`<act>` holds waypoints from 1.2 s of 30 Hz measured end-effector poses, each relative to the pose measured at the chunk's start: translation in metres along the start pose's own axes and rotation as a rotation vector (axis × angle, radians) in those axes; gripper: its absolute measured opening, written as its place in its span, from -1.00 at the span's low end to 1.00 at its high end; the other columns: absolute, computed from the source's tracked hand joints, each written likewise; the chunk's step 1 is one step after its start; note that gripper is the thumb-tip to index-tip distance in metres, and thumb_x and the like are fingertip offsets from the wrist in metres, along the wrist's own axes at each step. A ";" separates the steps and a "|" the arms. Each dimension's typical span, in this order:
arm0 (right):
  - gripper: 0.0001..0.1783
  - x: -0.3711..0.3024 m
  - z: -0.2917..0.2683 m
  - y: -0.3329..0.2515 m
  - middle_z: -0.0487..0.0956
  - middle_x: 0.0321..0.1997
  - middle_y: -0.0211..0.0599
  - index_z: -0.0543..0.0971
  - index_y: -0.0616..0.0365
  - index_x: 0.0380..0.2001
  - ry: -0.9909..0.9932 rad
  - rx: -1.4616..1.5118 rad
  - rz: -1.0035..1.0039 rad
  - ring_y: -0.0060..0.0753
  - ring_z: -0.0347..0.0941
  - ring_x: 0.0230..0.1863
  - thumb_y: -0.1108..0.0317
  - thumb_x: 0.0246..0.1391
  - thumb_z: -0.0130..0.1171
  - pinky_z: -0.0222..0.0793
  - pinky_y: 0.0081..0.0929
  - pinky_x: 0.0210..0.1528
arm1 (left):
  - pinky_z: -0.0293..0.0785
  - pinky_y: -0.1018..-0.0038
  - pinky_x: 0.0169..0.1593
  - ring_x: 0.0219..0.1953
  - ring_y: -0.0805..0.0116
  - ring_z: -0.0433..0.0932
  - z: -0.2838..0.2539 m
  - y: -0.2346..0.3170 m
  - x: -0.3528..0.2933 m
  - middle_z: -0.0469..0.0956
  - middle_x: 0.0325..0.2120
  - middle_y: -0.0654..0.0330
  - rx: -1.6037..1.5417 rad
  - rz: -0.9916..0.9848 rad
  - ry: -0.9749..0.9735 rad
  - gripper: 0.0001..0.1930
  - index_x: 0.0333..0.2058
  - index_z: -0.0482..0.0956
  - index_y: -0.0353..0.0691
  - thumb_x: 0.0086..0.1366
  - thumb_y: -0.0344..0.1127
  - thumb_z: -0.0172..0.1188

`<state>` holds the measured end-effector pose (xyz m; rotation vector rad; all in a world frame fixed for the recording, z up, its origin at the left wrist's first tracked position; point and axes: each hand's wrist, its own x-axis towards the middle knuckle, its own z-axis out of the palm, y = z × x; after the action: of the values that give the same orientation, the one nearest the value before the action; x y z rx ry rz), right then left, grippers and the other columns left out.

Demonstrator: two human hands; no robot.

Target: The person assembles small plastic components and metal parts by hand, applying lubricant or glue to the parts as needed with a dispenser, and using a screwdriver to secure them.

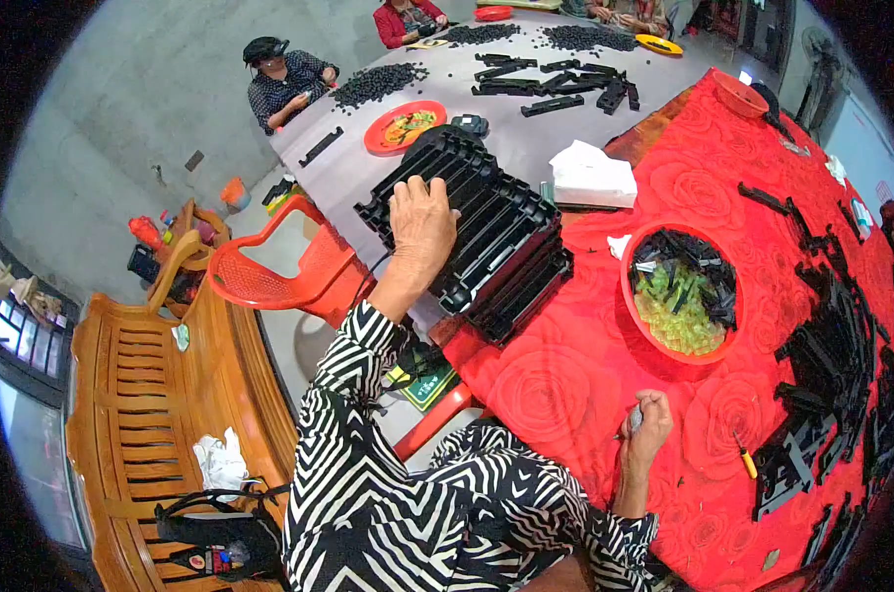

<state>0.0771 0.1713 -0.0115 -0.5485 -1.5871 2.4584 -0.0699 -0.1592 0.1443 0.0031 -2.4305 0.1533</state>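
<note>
My left hand (423,225) reaches out over a stack of long black plastic strips (501,252), laid side by side in layers at the table's edge. Its fingers are bent down onto one of the upper strips, and the fingertips are partly hidden. Lower right, my right hand (646,430) rests curled on the red rose-patterned cloth (546,390). A small greyish thing shows within its fingers, too unclear to name. Nearest to that hand are a red bowl (629,314) of yellow-green and black plastic bits and a thin tool with a yellow handle (748,462).
Loose black strips (832,345) are heaped on the right. A stack of white paper (593,178) lies beyond the bowl. Farther off are a red plate (378,135), small black parts (378,85) and seated people (287,84). A red chair (279,271) and wooden bench (141,395) stand left.
</note>
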 end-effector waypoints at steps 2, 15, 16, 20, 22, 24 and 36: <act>-0.88 -0.001 -0.001 0.000 0.23 -0.71 -0.53 0.42 0.16 -0.46 0.017 0.034 -0.004 -0.71 0.06 -0.83 0.45 0.06 -0.14 -0.04 -0.68 -0.86 | 0.30 0.25 -0.22 -0.27 0.10 0.33 0.002 0.001 -0.001 0.34 -0.38 0.05 -0.003 0.025 0.003 -0.60 -0.38 0.38 -0.25 -0.18 -0.27 0.36; -0.90 -0.006 -0.006 -0.013 0.22 -0.75 -0.56 0.45 0.16 -0.48 0.035 0.019 -0.011 -0.74 0.05 -0.82 0.43 0.06 -0.06 -0.04 -0.71 -0.82 | 0.31 0.26 -0.24 -0.31 0.10 0.37 0.002 0.005 0.002 0.39 -0.44 0.07 0.065 0.094 0.079 -0.65 -0.42 0.40 -0.20 -0.15 -0.23 0.35; -0.91 -0.008 -0.007 -0.016 0.24 -0.73 -0.57 0.45 0.14 -0.47 0.015 0.025 -0.007 -0.75 0.06 -0.80 0.44 0.05 -0.04 -0.03 -0.72 -0.81 | 0.31 0.26 -0.23 -0.32 0.09 0.38 0.002 0.003 0.003 0.41 -0.46 0.06 0.060 0.107 0.077 -0.64 -0.43 0.40 -0.21 -0.15 -0.21 0.35; -0.95 -0.002 -0.009 -0.040 0.29 -0.63 -0.60 0.47 0.13 -0.43 0.006 -0.062 -0.115 -0.78 0.14 -0.68 0.46 -0.01 0.03 0.05 -0.74 -0.68 | 0.34 0.26 -0.26 -0.30 0.04 0.44 -0.059 0.029 -0.016 0.49 -0.36 0.01 -0.221 0.157 0.259 -0.66 -0.27 0.48 -0.29 -0.02 -0.27 0.30; -0.92 0.005 -0.028 -0.059 0.30 -0.61 -0.61 0.48 0.14 -0.41 0.044 -0.173 -0.218 -0.78 0.15 -0.65 0.48 -0.04 0.05 0.07 -0.73 -0.64 | 0.34 0.30 -0.29 -0.34 0.09 0.44 -0.083 0.058 -0.041 0.49 -0.41 0.07 -0.338 0.219 0.364 -0.72 -0.31 0.49 -0.31 0.00 -0.33 0.29; -0.89 0.010 -0.036 -0.089 0.33 -0.61 -0.58 0.51 0.19 -0.41 0.028 -0.404 -0.372 -0.77 0.17 -0.62 0.49 -0.09 0.06 0.08 -0.69 -0.60 | 0.33 0.32 -0.33 -0.39 0.15 0.44 -0.088 0.081 -0.073 0.48 -0.46 0.12 -0.581 0.494 0.204 -0.78 -0.37 0.49 -0.30 -0.01 -0.37 0.28; -0.89 0.122 -0.183 -0.133 0.47 -0.43 -0.08 0.45 0.14 -0.45 0.573 -1.947 -0.531 -0.03 0.50 -0.50 0.35 -0.06 0.02 0.42 -0.19 -0.50 | 0.31 0.31 -0.42 -0.49 0.16 0.37 0.016 0.167 -0.186 0.34 -0.60 0.13 -0.992 0.695 -0.353 -0.84 -0.56 0.42 -0.23 -0.03 -0.39 0.25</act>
<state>0.0287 0.4222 0.0151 -0.6593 -2.6500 -0.2201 0.0537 -0.0018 -0.0064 -1.3376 -2.4773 -0.8085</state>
